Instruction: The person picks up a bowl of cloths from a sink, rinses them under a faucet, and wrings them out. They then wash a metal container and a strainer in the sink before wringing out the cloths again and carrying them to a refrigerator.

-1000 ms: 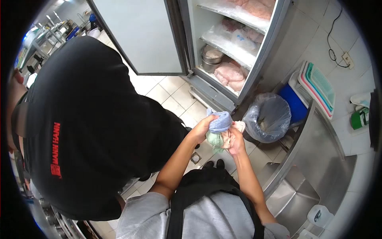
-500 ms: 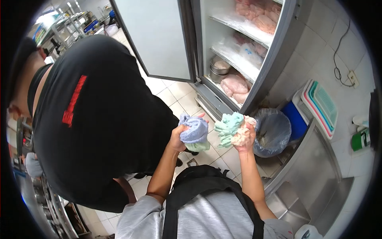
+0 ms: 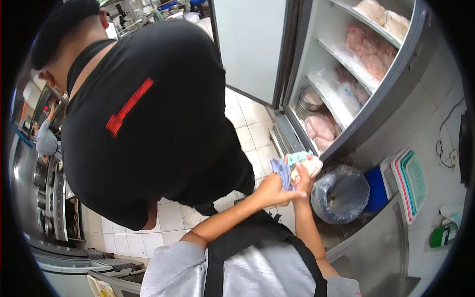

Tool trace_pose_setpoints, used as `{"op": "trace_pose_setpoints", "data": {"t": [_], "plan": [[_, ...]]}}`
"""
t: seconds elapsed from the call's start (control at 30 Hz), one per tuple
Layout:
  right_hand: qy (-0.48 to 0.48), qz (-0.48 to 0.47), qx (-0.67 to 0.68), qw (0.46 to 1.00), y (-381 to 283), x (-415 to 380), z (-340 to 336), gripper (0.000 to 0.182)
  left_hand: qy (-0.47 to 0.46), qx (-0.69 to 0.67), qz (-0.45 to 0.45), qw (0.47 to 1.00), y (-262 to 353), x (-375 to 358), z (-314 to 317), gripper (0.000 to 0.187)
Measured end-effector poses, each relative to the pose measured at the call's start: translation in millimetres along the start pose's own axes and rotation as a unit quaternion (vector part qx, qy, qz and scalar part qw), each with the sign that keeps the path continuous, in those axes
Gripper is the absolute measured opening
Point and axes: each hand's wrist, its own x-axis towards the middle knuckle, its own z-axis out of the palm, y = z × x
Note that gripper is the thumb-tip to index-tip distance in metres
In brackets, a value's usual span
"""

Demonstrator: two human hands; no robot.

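- at the centre of the view, just toward 4 o'clock, the left hand (image 3: 271,190) is closed around a blue cloth (image 3: 282,172), fingers curled tight on its lower end.
- touching it at 3 o'clock, the right hand (image 3: 303,179) is clenched on a bundle of a mint-green cloth (image 3: 298,157) and a pale pink cloth (image 3: 311,166); the bundle sticks up above the fist.
- both hands are pressed together, so the three cloths touch in one clump held in the air over the floor tiles (image 3: 247,129).
- at 3 o'clock of the clump, just beside it and lower, stands a bin lined with a clear plastic bag (image 3: 340,193).
- at 1 o'clock an open fridge (image 3: 396,74) shows shelves of wrapped raw meat (image 3: 368,49) and a steel pot (image 3: 308,103).
- at 9 to 11 o'clock a co-worker in a black shirt (image 3: 148,119) bends forward, near the left forearm.
- at 4 o'clock a steel counter (image 3: 376,242) runs along the wall, with stacked plastic trays (image 3: 408,183) leaning behind it.
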Motion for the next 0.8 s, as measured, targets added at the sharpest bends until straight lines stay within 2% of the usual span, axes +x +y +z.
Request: {"op": "trace_pose_setpoints", "data": {"t": [0.03, 0.1, 0.13, 0.17, 0.23, 0.27, 0.3, 0.37, 0.4, 0.43, 0.5, 0.53, 0.57, 0.63, 0.67, 0.7, 0.77, 0.8], "plan": [[-0.001, 0.028, 0.008, 1.000, 13.1, 2.9, -7.0, 0.038, 0.008, 0.027, -0.019, 0.999, 7.5, -4.8, -3.7, 0.102], [-0.024, 0.031, 0.056, 0.998, 18.4, -2.5, 2.0, 0.035, 0.019, 0.044, 0.041, 0.998, -14.0, -11.8, -2.4, 0.115], [-0.018, 0.072, 0.080, 0.994, 35.0, 3.4, -4.8, 0.033, 0.007, 0.048, 0.029, 0.998, -11.9, -15.9, -9.6, 0.117], [-0.023, 0.073, 0.083, 0.994, 43.2, 5.7, -4.6, 0.033, 0.011, 0.052, 0.028, 0.998, -13.6, -20.7, -15.7, 0.117], [0.002, 0.191, 0.240, 0.952, 49.8, 15.4, 4.2, 0.032, 0.007, 0.007, -0.037, 0.999, -18.6, -24.5, -25.3, 0.115], [0.010, 0.186, 0.217, 0.958, 48.7, 20.7, 9.5, 0.029, 0.057, -0.059, -0.043, 0.996, -24.3, -25.0, -25.9, 0.110], [0.004, 0.188, 0.213, 0.959, 47.2, 27.6, 15.4, 0.029, 0.064, -0.060, -0.043, 0.995, -36.4, -22.9, -24.8, 0.110], [-0.047, 0.214, 0.262, 0.940, 43.3, 40.9, 30.1, 0.027, 0.121, -0.272, -0.106, 0.949, -52.1, -15.1, -28.1, 0.103], [-0.059, 0.210, 0.273, 0.937, 48.1, 48.4, 34.3, 0.027, 0.093, -0.366, -0.095, 0.921, -61.3, -10.7, -31.9, 0.091], [-0.061, 0.219, 0.268, 0.936, 45.5, 51.4, 41.1, 0.027, 0.101, -0.369, -0.100, 0.919, -59.8, -6.4, -37.8, 0.091], [-0.116, 0.229, 0.267, 0.929, 35.7, 58.6, 57.3, 0.028, 0.075, -0.534, -0.161, 0.827, -59.8, 6.0, -47.4, 0.080], [-0.081, 0.190, 0.202, 0.957, 44.4, 71.0, 62.0, 0.032, 0.052, -0.562, -0.194, 0.802, -65.3, 15.0, -51.2, 0.068], [-0.067, 0.162, 0.190, 0.966, 49.3, 73.7, 60.5, 0.034, 0.060, -0.563, -0.193, 0.801, -68.5, 25.1, -53.0, 0.068], [-0.155, 0.092, 0.023, 0.983, 49.8, 89.3, 59.1, 0.035, 0.108, -0.599, -0.167, 0.776, -73.2, 47.4, -50.2, 0.055], [-0.230, 0.051, -0.062, 0.970, 44.2, 101.8, 56.8, 0.037, 0.103, -0.615, -0.152, 0.767, -78.8, 58.7, -48.2, 0.053], [-0.282, -0.066, -0.179, 0.940, 37.1, 114.2, 56.9, 0.035, 0.088, -0.636, -0.199, 0.740, -81.6, 68.0, -47.3, 0.053], [-0.344, -0.109, -0.228, 0.904, 44.7, 148.0, 46.5, 0.035, 0.075, -0.698, -0.216, 0.679, -102.9, 89.0, -35.6, 0.054], [-0.367, -0.123, -0.240, 0.890, 46.3, 164.6, 44.6, 0.035, 0.085, -0.696, -0.215, 0.680, -106.8, 99.4, -28.7, 0.054]]}}
